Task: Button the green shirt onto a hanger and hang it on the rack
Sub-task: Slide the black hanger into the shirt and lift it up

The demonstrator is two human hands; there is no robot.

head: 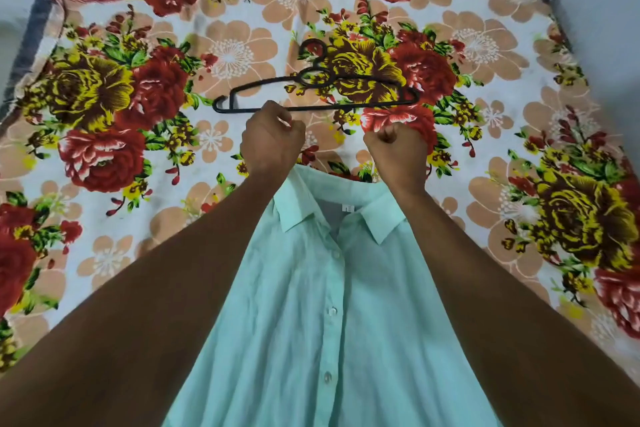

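Both of your fists are up over the bed, and the risks lie in what they carry. Your left hand [272, 142] and right hand [394, 152] are curled tight at the shoulders of the green shirt [329, 305], which hangs from them toward you with its collar open and placket facing up. The fabric itself is hidden inside your fists, so I judge rather than see that you are pinching it.

If either pinch slackens, that shoulder will likely drop and the thin cloth will bunch. The black hanger [311, 94] lies flat on the floral bedsheet [104, 45], just beyond your knuckles and untouched. Lower the shirt carelessly and it may cover or nudge the hanger, whose dark wire hides easily against the busy pattern. No rack is in view.
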